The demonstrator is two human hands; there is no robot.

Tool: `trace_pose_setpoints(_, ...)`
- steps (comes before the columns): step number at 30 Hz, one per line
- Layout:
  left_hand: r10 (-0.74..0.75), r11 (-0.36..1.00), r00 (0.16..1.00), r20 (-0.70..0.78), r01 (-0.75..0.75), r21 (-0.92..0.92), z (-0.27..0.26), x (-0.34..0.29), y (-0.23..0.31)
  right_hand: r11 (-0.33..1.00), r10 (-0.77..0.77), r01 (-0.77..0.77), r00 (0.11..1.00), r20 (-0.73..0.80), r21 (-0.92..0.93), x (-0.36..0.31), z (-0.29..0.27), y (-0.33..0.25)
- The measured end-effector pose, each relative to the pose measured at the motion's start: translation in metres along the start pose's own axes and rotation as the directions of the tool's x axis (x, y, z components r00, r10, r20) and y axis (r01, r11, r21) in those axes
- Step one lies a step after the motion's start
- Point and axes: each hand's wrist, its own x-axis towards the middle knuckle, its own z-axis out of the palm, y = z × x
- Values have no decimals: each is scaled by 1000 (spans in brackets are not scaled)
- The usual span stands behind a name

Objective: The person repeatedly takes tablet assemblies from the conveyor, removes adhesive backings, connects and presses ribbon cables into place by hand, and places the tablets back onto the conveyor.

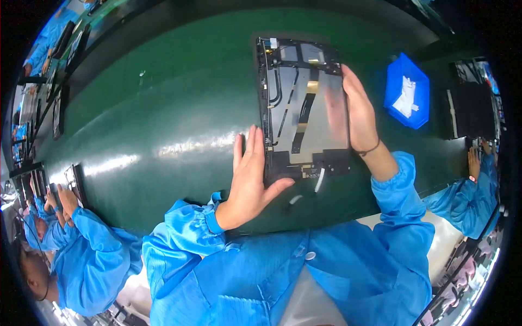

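Note:
An opened tablet (326, 125) lies between my hands over the green table, its silver inner plate, black frame and dark ribbon cables facing up. My left hand (250, 182) rests against its left edge with straight fingers, the thumb stretched along the near-left corner. Along the right edge, my right hand (359, 111) grips the side; its thumb is hidden. A faint pinkish reflection shows on the plate beside that hand. At the near edge a white strip (319, 180) sticks out toward me. Another short white piece (295, 200) lies on the table just below.
A blue bin (406, 92) with white pieces inside stands to the right on the green table (163, 108). Beyond it is a black stack (472, 111). Co-workers in blue sit at left (92, 261) and right (462, 201). Dark panels (58, 111) line the far left.

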Motion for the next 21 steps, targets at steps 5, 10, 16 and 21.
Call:
trace_pose_setpoints(5, -136, 991, 980, 146, 132, 38, 11, -5, 13, 956, -111, 104, 994, -10, -274, -7, -9, 11)
trace_pose_setpoints(10, -156, 987, 965, 213, 142, 80, -12, 10, 22, 828, -251, 349, 930, 267, -438, 1, -17, 11)
trace_pose_setpoints(16, -12, 982, 999, 36, 5, 187, -12, 69, -4, 819, -375, 437, 898, 231, -372, 6, -19, 26)
trace_pose_setpoints(21, 178, 979, 980, -88, -167, 116, -7, 74, -16, 292, -577, 666, 695, 428, -687, -11, -14, -12)
